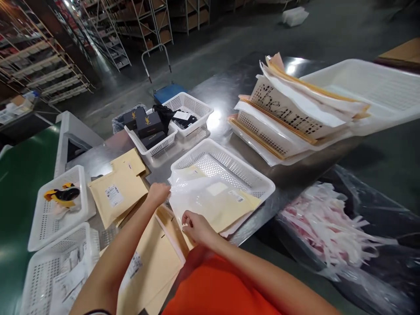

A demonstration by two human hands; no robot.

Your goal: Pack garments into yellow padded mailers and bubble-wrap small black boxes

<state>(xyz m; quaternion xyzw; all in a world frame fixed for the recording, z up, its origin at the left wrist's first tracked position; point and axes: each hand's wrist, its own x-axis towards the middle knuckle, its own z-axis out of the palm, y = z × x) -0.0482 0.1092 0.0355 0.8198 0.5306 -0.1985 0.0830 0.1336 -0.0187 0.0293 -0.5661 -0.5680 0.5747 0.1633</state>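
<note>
My left hand (158, 193) pinches the left edge of a clear plastic bag (200, 197) that lies over a yellow padded envelope (226, 209) in a white basket (244, 168). My right hand (196, 226) grips the bag's near edge at the basket's front corner. Under my arms lie more yellow padded envelopes (154, 267) with white labels, and another labelled one (116, 194) sits to the left.
White baskets hold black boxes (147, 127), a yellow and black item (62, 194) and papers (70, 275). A pile of envelopes in stacked baskets (288, 118) stands at the right. A black bag of white strips (324, 227) sits below the metal table (226, 89). Shelving stands far off.
</note>
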